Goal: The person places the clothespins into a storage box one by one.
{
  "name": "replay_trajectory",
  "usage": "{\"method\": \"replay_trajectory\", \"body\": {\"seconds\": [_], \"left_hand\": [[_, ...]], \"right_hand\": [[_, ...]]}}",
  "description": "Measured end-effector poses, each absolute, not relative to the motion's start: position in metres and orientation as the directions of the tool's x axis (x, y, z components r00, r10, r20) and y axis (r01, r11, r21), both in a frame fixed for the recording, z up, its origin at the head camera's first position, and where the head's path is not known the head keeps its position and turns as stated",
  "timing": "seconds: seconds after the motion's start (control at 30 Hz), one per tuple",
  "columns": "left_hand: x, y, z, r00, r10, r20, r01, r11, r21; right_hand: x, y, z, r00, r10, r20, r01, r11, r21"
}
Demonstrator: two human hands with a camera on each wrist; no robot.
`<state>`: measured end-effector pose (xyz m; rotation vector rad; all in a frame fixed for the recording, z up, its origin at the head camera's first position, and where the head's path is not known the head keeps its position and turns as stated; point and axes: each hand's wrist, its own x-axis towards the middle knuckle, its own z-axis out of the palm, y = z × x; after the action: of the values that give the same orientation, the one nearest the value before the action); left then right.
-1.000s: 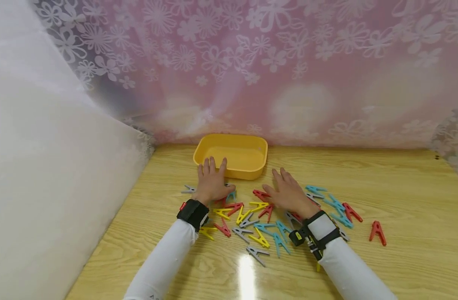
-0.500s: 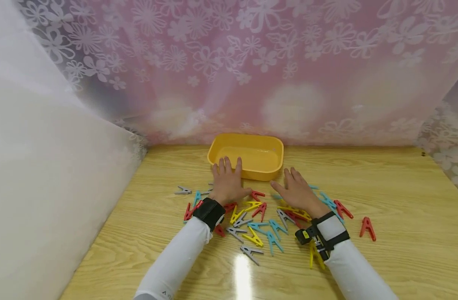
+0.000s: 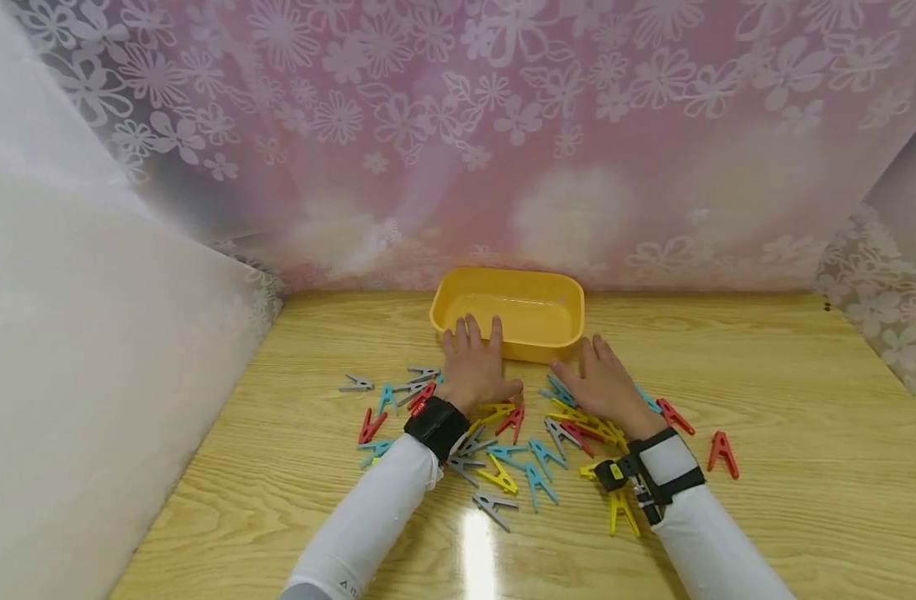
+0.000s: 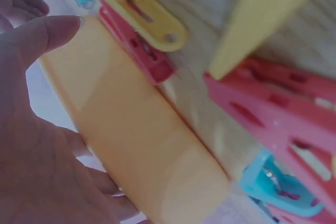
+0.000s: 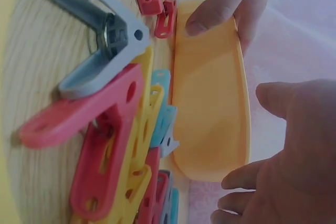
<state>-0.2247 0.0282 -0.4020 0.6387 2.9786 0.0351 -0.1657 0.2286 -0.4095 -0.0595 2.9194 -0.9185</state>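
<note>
A yellow plastic tub (image 3: 543, 353) stands at the back of the table in the head view. My left hand (image 3: 476, 372) is over its near wall, fingers reaching past the rim and thumb on the outer side; the left wrist view shows the tub's wall (image 4: 142, 124) between them. My right hand (image 3: 608, 387) is at the tub's near right corner with fingers spread. In the right wrist view its fingers are close to the tub's end (image 5: 210, 169); contact is unclear. Below both hands lie clothespins, including a grey clothespin (image 3: 493, 507) and a red clothespin (image 5: 107, 124).
Many red, yellow, blue and grey clothespins lie scattered on the wooden table (image 3: 262, 500). A lone red clothespin (image 3: 722, 455) lies at the right. A pink flowered curtain (image 3: 427, 167) hangs behind the tub, and a white sheet (image 3: 112, 375) on the left.
The tub has slid to the right along the table, my left hand moving with it. My right hand has shifted slightly right over the table. The head view has turned a little.
</note>
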Motion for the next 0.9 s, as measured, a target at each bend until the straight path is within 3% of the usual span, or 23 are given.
{"method": "replay_trajectory", "body": {"seconds": [0.13, 0.23, 0.37, 0.5, 0.63, 0.8, 0.9], "left_hand": [[-0.227, 0.023, -0.400, -0.896, 0.440, -0.050, 0.430, 0.892, 0.141], [-0.236, 0.011, -0.395, -0.894, 0.441, 0.071, 0.442, 0.851, 0.284], [-0.264, -0.015, -0.378, -0.921, 0.319, 0.222, 0.389, 0.768, 0.509], [-0.304, -0.040, -0.368, -0.954, 0.229, 0.192, 0.298, 0.673, 0.677], [-0.337, -0.053, -0.376, -0.965, 0.238, 0.111, 0.245, 0.663, 0.708], [-0.361, -0.051, -0.396, -0.941, 0.296, 0.161, 0.330, 0.712, 0.620], [-0.363, -0.046, -0.403, -0.925, 0.327, 0.193, 0.371, 0.675, 0.638]], "right_hand": [[-0.166, 0.228, -0.407, -0.999, -0.003, -0.035, 0.018, 0.816, -0.578], [-0.165, 0.228, -0.405, -0.997, 0.078, -0.013, 0.071, 0.820, -0.568], [-0.168, 0.230, -0.402, -0.989, 0.143, -0.024, 0.129, 0.796, -0.592], [-0.174, 0.231, -0.401, -0.986, 0.088, -0.140, 0.163, 0.654, -0.738], [-0.183, 0.227, -0.404, -0.967, 0.026, -0.254, 0.238, 0.454, -0.859], [-0.189, 0.223, -0.412, -0.956, 0.039, -0.291, 0.287, 0.339, -0.896], [-0.191, 0.223, -0.415, -0.957, 0.029, -0.290, 0.285, 0.302, -0.910]]}}
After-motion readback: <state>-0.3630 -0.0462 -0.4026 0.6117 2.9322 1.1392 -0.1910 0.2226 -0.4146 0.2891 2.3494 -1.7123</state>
